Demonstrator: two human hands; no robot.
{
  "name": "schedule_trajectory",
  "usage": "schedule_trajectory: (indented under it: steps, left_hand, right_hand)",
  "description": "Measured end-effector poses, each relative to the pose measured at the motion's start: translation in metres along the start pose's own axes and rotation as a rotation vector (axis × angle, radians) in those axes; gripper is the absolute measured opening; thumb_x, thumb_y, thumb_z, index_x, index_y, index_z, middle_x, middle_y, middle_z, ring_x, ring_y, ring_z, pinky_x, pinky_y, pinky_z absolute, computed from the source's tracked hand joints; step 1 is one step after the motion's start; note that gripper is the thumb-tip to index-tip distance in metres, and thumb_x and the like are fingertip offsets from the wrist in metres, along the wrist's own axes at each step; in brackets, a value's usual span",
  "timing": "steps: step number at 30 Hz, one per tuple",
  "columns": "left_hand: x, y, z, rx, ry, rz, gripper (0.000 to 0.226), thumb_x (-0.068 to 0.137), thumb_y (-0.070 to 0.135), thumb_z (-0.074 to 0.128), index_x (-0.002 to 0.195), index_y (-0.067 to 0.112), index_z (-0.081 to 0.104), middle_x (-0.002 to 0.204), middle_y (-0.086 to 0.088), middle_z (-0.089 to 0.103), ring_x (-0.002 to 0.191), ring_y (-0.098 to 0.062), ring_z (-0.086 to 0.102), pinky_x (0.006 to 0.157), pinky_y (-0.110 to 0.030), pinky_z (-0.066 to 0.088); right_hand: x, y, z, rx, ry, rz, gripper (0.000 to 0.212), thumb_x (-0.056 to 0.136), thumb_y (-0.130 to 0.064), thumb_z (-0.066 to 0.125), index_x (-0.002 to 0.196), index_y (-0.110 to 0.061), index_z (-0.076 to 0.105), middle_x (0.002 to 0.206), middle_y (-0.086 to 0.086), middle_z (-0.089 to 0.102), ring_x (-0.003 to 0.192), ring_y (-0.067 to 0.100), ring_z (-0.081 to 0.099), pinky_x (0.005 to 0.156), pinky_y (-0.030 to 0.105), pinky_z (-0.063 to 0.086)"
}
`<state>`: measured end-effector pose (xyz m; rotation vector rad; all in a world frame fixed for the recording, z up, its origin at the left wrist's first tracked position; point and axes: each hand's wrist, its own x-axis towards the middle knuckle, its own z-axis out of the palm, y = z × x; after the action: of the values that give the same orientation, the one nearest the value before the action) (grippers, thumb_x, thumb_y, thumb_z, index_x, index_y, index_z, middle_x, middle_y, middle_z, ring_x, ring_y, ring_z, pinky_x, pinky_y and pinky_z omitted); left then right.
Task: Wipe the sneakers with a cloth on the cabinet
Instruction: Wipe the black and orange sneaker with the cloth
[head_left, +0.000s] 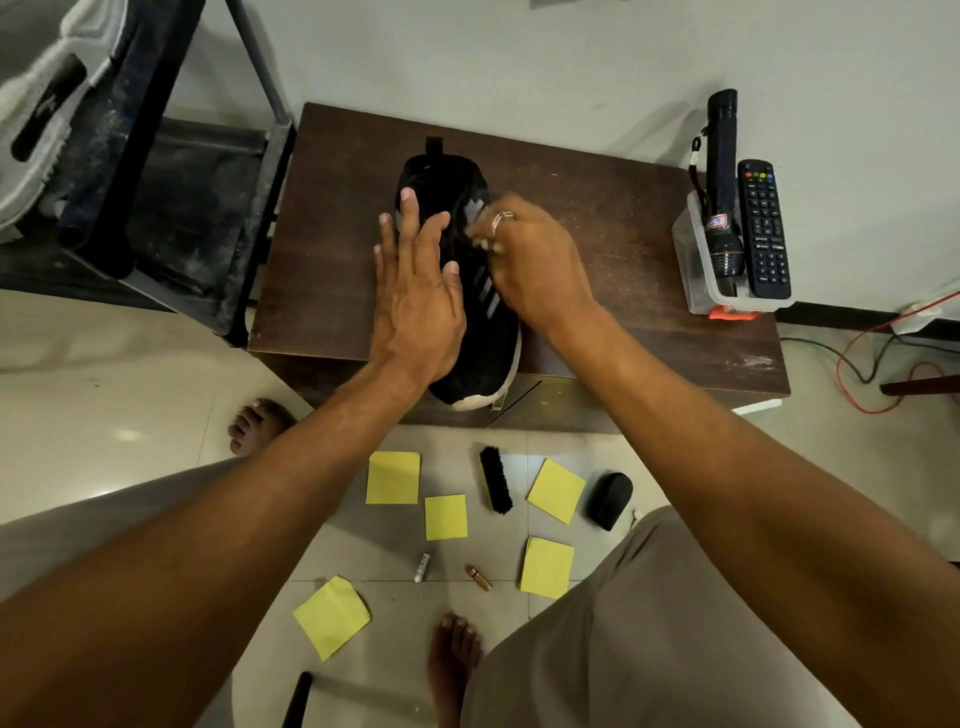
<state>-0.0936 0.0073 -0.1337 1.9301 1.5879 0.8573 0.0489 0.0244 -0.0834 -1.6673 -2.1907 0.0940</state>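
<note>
Centre frame. Left hand is laid flat, fingers straight and spread, pressed on the sneaker's left flank. Sneaker is set lengthwise on the cabinet, toe overhanging the near edge. Judged light, upper soft, sole stiffer; best steadied at midfoot. Right hand is blurred, fingers curled; a pale scrap is pinched, taken for the cloth.

The black sneaker, grey-striped and white-soled, stands sole-down mid-cabinet, toe overhanging the near edge. A pale, blurred cloth touches its upper.
</note>
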Motion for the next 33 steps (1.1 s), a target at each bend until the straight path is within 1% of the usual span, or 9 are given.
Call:
schedule_trajectory:
  steps: [5, 9, 12, 17, 22, 26, 27, 30, 33]
  left_hand:
    - [0.000, 0.000, 0.001, 0.003, 0.009, -0.007, 0.052, 0.108, 0.019, 0.033, 0.159, 0.015, 0.025, 0.172, -0.010, -0.004, 0.157, -0.032, -0.005, 0.128, -0.048, 0.003]
    - [0.000, 0.000, 0.001, 0.007, 0.013, -0.001, 0.053, 0.107, 0.020, 0.033, 0.159, 0.013, 0.025, 0.171, -0.010, -0.005, 0.157, -0.032, -0.006, 0.128, -0.047, 0.001]
    - [0.000, 0.000, 0.002, 0.005, 0.013, -0.003, 0.053, 0.107, 0.019, 0.033, 0.159, 0.013, 0.025, 0.171, -0.010, -0.005, 0.157, -0.032, -0.006, 0.128, -0.047, 0.000]
    - [0.000, -0.001, 0.002, 0.005, 0.015, 0.004, 0.053, 0.107, 0.019, 0.034, 0.159, 0.012, 0.025, 0.171, -0.010, -0.003, 0.158, -0.032, -0.004, 0.128, -0.046, 0.002]
    - [0.002, -0.001, 0.003, 0.000, 0.016, -0.002, 0.051, 0.109, 0.021, 0.033, 0.159, 0.013, 0.025, 0.172, -0.009, -0.004, 0.158, -0.032, -0.004, 0.128, -0.045, 0.002]
    - [0.002, -0.002, 0.005, -0.006, 0.026, -0.009, 0.051, 0.109, 0.021, 0.033, 0.158, 0.013, 0.026, 0.172, -0.009, -0.004, 0.158, -0.032, -0.004, 0.128, -0.047, 0.003]
    - [0.001, -0.001, 0.005, -0.009, 0.025, -0.008, 0.051, 0.109, 0.021, 0.033, 0.158, 0.013, 0.026, 0.172, -0.008, -0.004, 0.158, -0.032, -0.004, 0.128, -0.047, 0.003]
    - [0.002, -0.003, 0.005, -0.015, 0.027, -0.004, 0.051, 0.108, 0.022, 0.032, 0.158, 0.014, 0.026, 0.172, -0.008, -0.004, 0.158, -0.032, -0.004, 0.128, -0.047, 0.004]
    - [0.001, -0.003, 0.005, -0.019, 0.030, 0.000, 0.051, 0.108, 0.021, 0.032, 0.158, 0.013, 0.026, 0.172, -0.009, -0.003, 0.158, -0.032, -0.003, 0.128, -0.047, 0.004]
  right_hand:
    - [0.015, -0.003, 0.000, 0.087, 0.071, 0.046, 0.033, 0.085, 0.004, 0.062, 0.110, -0.012, 0.076, 0.111, 0.004, 0.068, 0.095, 0.024, 0.068, 0.076, 0.041, 0.058]
    - [-0.028, 0.004, -0.004, 0.152, -0.052, 0.105, 0.029, 0.087, -0.002, 0.071, 0.110, -0.019, 0.077, 0.113, -0.004, 0.067, 0.096, 0.014, 0.067, 0.083, 0.030, 0.057]
    - [-0.055, 0.006, -0.003, 0.246, -0.077, 0.136, 0.033, 0.084, 0.004, 0.073, 0.109, -0.017, 0.077, 0.114, -0.005, 0.066, 0.099, 0.008, 0.066, 0.090, 0.025, 0.056]
    - [-0.019, 0.002, 0.011, 0.211, 0.089, 0.121, 0.027, 0.087, 0.001, 0.071, 0.109, -0.014, 0.077, 0.112, -0.001, 0.068, 0.094, 0.012, 0.068, 0.081, 0.027, 0.058]
    - [0.035, -0.002, 0.015, 0.248, 0.211, 0.219, 0.027, 0.084, 0.001, 0.068, 0.101, -0.018, 0.077, 0.104, -0.005, 0.069, 0.089, 0.009, 0.066, 0.076, 0.026, 0.055]
    - [0.018, -0.005, 0.012, 0.343, 0.215, 0.327, 0.022, 0.086, -0.003, 0.073, 0.102, -0.018, 0.079, 0.102, -0.004, 0.069, 0.090, 0.003, 0.064, 0.078, 0.008, 0.048]
    - [0.012, -0.004, 0.012, 0.349, 0.211, 0.353, 0.021, 0.087, -0.005, 0.073, 0.103, -0.018, 0.079, 0.103, -0.003, 0.069, 0.090, 0.004, 0.064, 0.078, 0.008, 0.048]
    - [0.004, -0.004, 0.013, 0.380, 0.220, 0.437, 0.017, 0.089, -0.009, 0.073, 0.103, -0.016, 0.079, 0.102, -0.002, 0.073, 0.091, 0.006, 0.067, 0.080, 0.017, 0.055]
    - [0.024, -0.009, 0.011, 0.411, 0.307, 0.493, 0.014, 0.090, -0.010, 0.070, 0.101, -0.014, 0.079, 0.098, -0.001, 0.076, 0.085, 0.003, 0.066, 0.073, 0.006, 0.048]
